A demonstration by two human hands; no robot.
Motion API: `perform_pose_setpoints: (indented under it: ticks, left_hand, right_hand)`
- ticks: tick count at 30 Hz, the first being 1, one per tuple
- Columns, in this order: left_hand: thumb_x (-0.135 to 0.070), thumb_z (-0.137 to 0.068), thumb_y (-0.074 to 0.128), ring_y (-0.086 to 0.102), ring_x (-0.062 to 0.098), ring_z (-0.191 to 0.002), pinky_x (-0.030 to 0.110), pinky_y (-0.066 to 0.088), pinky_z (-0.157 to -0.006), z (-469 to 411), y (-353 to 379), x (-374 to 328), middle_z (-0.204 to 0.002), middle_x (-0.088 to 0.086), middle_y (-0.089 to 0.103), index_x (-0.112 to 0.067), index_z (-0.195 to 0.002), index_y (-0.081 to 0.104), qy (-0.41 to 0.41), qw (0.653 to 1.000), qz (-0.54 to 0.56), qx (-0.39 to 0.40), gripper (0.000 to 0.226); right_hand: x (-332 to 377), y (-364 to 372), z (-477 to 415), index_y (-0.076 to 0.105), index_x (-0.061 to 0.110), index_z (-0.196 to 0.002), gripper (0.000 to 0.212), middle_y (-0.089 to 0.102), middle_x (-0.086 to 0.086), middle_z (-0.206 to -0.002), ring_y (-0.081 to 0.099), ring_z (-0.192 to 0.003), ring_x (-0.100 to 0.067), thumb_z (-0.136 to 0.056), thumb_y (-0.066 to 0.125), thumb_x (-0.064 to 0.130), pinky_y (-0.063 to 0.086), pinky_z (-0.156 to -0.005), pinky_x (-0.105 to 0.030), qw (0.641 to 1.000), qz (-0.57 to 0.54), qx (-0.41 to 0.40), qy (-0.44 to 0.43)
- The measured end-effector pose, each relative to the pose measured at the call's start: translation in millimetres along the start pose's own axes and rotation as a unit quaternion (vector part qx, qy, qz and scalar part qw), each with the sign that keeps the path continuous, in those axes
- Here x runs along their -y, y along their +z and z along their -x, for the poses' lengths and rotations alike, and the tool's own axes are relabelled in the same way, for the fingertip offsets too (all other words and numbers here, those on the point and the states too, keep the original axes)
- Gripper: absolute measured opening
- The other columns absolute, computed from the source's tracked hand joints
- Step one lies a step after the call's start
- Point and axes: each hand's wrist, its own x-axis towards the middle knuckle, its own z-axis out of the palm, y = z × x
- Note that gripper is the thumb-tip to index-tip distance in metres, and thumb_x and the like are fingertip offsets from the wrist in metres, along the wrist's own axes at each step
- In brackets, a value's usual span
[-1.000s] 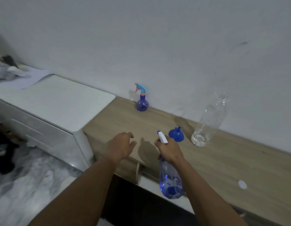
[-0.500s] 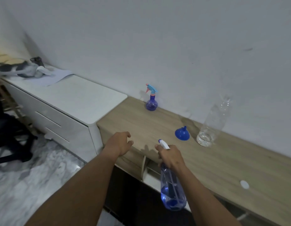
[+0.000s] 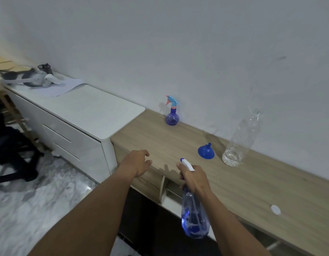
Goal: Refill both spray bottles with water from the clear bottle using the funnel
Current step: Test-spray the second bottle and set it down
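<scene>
Right hand [image 3: 194, 179] is gripping the large spray bottle [image 3: 194, 217] by its neck, off the counter's [image 3: 252, 182] front edge. Left hand [image 3: 138, 162] is hovering empty, fingers loosely curled, over the front-left corner.

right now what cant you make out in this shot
- Head view: the right hand covers the tall spray bottle's neck and trigger.
- The pile on the white cabinet is blurred and cut by the left edge.
- Whether the small spray bottle holds water: too small.

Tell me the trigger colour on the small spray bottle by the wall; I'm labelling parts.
Pink trigger under a light blue head, seen in the head view.
</scene>
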Motion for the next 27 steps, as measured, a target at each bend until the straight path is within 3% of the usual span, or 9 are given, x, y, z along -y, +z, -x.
perform_pose_setpoints:
  ticks: [3, 6, 12, 17, 22, 27]
  left_hand:
    - [-0.042, -0.097, 0.056, 0.063, 0.02, -0.103, 0.036, 0.051, -0.095, 1.9, 1.7, -1.4, -0.118, 0.005, 0.066, -0.021, -0.134, 0.057, -0.003, 1.0, 0.003, 0.006, 0.043]
    - [-0.041, -0.098, 0.055, 0.062, 0.021, -0.105, 0.035, 0.05, -0.095, 4.5, 4.4, -2.1, -0.12, 0.005, 0.066, -0.021, -0.135, 0.056, -0.002, 1.0, -0.003, 0.009, 0.042]
    - [-0.038, -0.098, 0.056, 0.062, 0.02, -0.106, 0.035, 0.05, -0.096, 7.4, 7.0, -3.0, -0.122, 0.005, 0.065, -0.02, -0.135, 0.056, -0.005, 1.0, 0.001, 0.014, 0.042]
    - [-0.037, -0.098, 0.056, 0.063, 0.021, -0.105, 0.035, 0.05, -0.096, 8.5, 6.2, -4.2, -0.122, 0.006, 0.065, -0.019, -0.135, 0.057, -0.009, 1.0, 0.007, 0.016, 0.041]
    - [-0.037, -0.098, 0.056, 0.062, 0.02, -0.105, 0.032, 0.049, -0.094, 9.8, 6.0, -5.2, -0.123, 0.006, 0.064, -0.019, -0.135, 0.056, -0.007, 1.0, 0.011, 0.02, 0.041]
    - [-0.036, -0.098, 0.057, 0.061, 0.019, -0.103, 0.031, 0.049, -0.093, 9.4, 6.0, -4.5, -0.124, 0.005, 0.063, -0.019, -0.135, 0.056, -0.013, 1.0, 0.012, 0.025, 0.041]
  right_hand:
    - [-4.6, -0.5, 3.8, 0.057, -0.003, -0.079, 0.055, 0.059, -0.004, -0.061, 0.066, -0.047, -0.024, -0.091, 0.06, 0.051, 0.054, -0.055, -0.039, 0.997, 0.009, -0.029, -0.066]
    - [-10.8, 2.7, 6.9, 0.052, 0.007, -0.067, 0.047, 0.055, -0.003, -0.054, 0.066, -0.053, -0.033, -0.092, 0.061, 0.046, 0.057, -0.057, -0.046, 0.994, 0.009, -0.043, -0.099]
    - [-19.1, 7.3, 10.2, 0.06, -0.002, -0.081, 0.049, 0.058, -0.003, -0.061, 0.064, -0.049, -0.02, -0.092, 0.064, 0.045, 0.054, -0.057, -0.038, 0.997, -0.019, -0.019, -0.068]
    - [-24.0, 4.9, 5.9, 0.055, 0.014, -0.067, 0.044, 0.055, 0.002, -0.056, 0.058, -0.046, -0.014, -0.087, 0.063, 0.052, 0.058, -0.063, -0.044, 0.999, 0.035, 0.01, -0.035]
    - [-20.5, -1.7, -2.7, 0.061, 0.011, -0.071, 0.05, 0.063, -0.004, -0.058, 0.07, -0.057, -0.033, -0.073, 0.062, 0.06, 0.059, -0.069, -0.048, 0.998, 0.065, 0.011, 0.009]
    - [-16.5, -6.2, -5.1, 0.066, 0.006, -0.09, 0.059, 0.071, -0.007, -0.074, 0.07, -0.051, -0.024, -0.074, 0.062, 0.063, 0.059, -0.074, -0.046, 0.998, 0.053, 0.01, 0.012]
